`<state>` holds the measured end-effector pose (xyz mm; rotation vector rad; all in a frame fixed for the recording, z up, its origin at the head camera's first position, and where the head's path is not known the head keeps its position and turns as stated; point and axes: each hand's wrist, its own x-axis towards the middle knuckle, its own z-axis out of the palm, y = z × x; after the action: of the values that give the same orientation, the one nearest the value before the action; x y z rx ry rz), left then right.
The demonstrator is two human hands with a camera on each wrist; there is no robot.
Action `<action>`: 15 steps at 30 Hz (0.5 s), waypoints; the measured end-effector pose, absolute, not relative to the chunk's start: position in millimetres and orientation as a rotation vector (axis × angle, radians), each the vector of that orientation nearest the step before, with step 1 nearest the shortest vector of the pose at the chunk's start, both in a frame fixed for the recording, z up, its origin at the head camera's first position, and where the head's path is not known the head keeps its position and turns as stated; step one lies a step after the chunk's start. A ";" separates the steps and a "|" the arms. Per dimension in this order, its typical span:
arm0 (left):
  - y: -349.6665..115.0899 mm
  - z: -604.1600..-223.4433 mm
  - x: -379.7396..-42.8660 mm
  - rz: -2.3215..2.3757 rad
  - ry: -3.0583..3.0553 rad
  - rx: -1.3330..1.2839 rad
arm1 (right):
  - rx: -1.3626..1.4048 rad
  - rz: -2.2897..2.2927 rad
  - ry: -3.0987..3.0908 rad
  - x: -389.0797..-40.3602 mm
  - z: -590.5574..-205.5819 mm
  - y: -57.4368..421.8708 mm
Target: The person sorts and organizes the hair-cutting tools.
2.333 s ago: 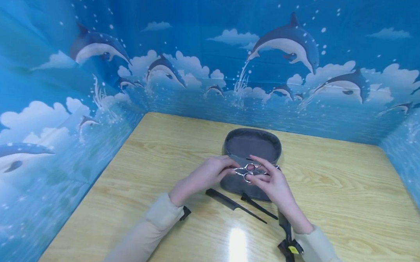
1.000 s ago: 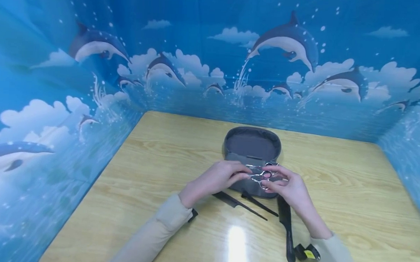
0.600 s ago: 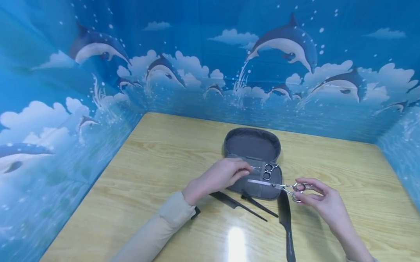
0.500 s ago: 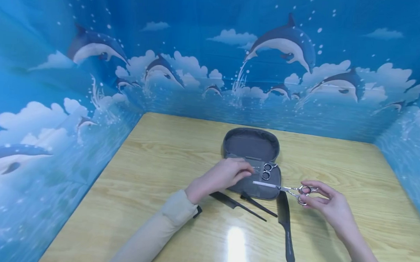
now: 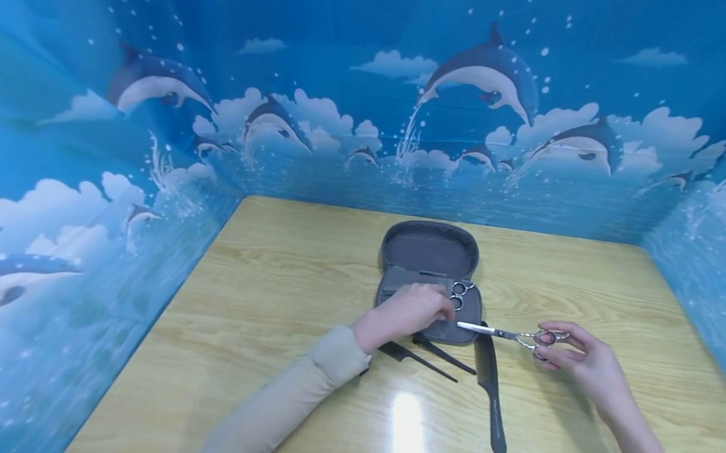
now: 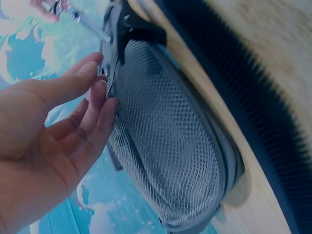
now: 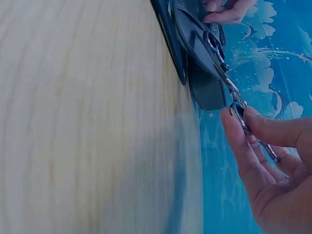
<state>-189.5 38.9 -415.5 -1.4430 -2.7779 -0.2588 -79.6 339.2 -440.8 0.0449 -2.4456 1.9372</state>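
My right hand (image 5: 591, 365) pinches the finger rings of a pair of silver hairdressing scissors (image 5: 498, 332), right of the case. The blades point left, their tips near the case's lower right part. In the right wrist view, thumb and fingertips hold the handle (image 7: 239, 113). An opened dark grey zip case (image 5: 429, 246) lies on the table with a second pair of scissors (image 5: 459, 289) in it, rings showing. My left hand (image 5: 411, 310) is over the case, bent fingers close beside those rings; I cannot tell whether it grips anything. The left wrist view shows its fingertips (image 6: 109, 105) at the case's mesh side (image 6: 165, 131).
In front of the case lie a black tail comb (image 5: 420, 363), partly hidden by the left hand and sleeve, a slim black hair clip (image 5: 445, 356) and a wide black handled comb (image 5: 491, 394). Dolphin-printed curtains (image 5: 335, 164) enclose the wooden table (image 5: 289, 250).
The right hand has drawn the scissors away from the case to the right; the left hand has let go of them. The left hand has since shifted right and slightly nearer over the case.
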 end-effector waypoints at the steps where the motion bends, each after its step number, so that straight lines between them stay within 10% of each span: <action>1: 40.8 -416.8 -188.7 -0.235 -2.784 -1.442 | 0.047 1.932 -2.449 -80.4 -441.5 339.0; 15: 54.1 -421.4 -189.6 0.036 -2.704 -1.421 | -0.126 1.732 -2.668 -84.0 -443.8 330.6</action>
<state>-189.6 54.1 -421.4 -1.4206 -2.7043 0.0363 -84.0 330.6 -443.8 -0.1257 -2.6676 1.7325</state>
